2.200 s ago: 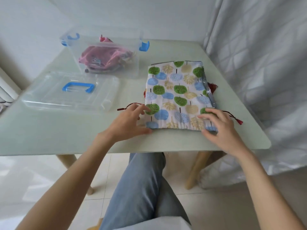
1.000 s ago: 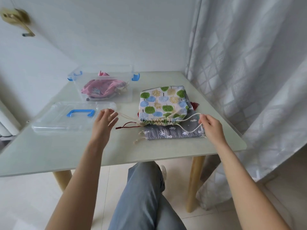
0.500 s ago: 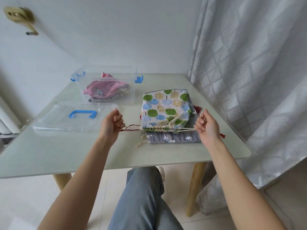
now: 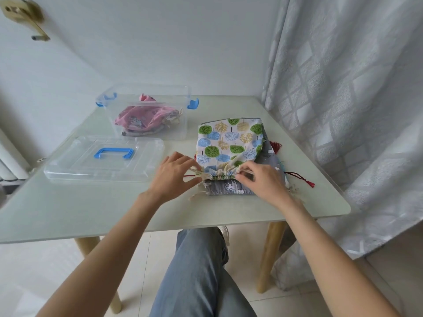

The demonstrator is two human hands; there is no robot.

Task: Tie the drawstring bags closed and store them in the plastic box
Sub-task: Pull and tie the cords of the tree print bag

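Both hands (image 4: 174, 177) (image 4: 261, 181) pinch tree-print bag's (image 4: 229, 143) gathered mouth between them.

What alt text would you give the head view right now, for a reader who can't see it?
Both hands, left hand and right hand, pinch the cords at the gathered mouth of a tree-print drawstring bag lying atop a grey bag on a pale table. Behind sit a clear plastic box holding a pink bag, and its blue-handled lid.
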